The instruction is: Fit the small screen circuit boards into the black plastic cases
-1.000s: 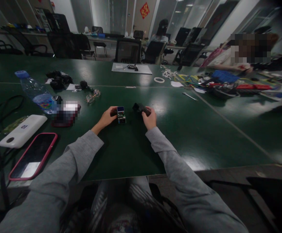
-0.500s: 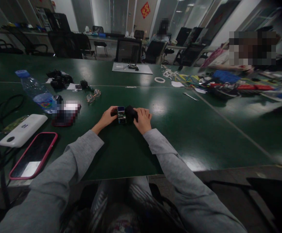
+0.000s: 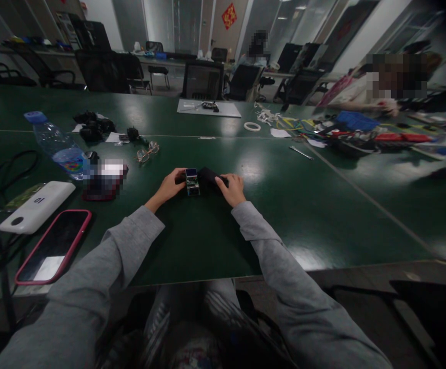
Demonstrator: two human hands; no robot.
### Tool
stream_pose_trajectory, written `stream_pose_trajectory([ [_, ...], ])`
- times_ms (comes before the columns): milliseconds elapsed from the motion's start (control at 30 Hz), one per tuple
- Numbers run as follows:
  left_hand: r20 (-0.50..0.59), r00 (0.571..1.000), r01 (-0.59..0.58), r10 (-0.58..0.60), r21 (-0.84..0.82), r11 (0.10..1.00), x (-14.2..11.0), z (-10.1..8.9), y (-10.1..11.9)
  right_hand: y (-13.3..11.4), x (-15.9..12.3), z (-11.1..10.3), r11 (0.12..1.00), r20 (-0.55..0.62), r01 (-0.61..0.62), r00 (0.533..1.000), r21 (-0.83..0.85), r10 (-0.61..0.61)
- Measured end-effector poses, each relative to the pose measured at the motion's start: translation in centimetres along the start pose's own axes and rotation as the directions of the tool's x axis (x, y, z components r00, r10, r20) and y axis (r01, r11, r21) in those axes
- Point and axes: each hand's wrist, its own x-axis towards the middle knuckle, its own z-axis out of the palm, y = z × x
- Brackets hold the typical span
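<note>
A small electronic module (image 3: 193, 183) with a dark little screen on top and a bare circuit board stands on the green table (image 3: 207, 246). My left hand (image 3: 169, 183) grips its left side between thumb and fingers. Just right of the module is a black box-like casing (image 3: 210, 177), tilted, its left end close to the module. My right hand (image 3: 234, 188) holds the casing by its right end, thumb on the near side. Whether casing and module touch I cannot tell.
Left lie a pink-cased phone (image 3: 54, 247), a white power bank (image 3: 37, 206), another phone (image 3: 105, 184) and a tilted water bottle (image 3: 59, 146). Ahead are eyeglasses (image 3: 147, 151), a white ring (image 3: 252, 126) and a metal tool (image 3: 301, 152). Cables (image 3: 303, 125) pile up at right, near another person.
My right hand has brought the black casing leftward, close beside the module, and shifted its grip from over the casing to its right end. My left hand and the module stay put.
</note>
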Motion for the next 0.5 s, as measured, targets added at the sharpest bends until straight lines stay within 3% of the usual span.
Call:
stream_pose_trajectory([
  [500,-0.010,1.000,-0.001,0.001,-0.035,0.999,0.1,0.2,-0.1,-3.0,-1.3,-0.7,0.977,0.003,0.185,0.983,0.109,-0.186],
])
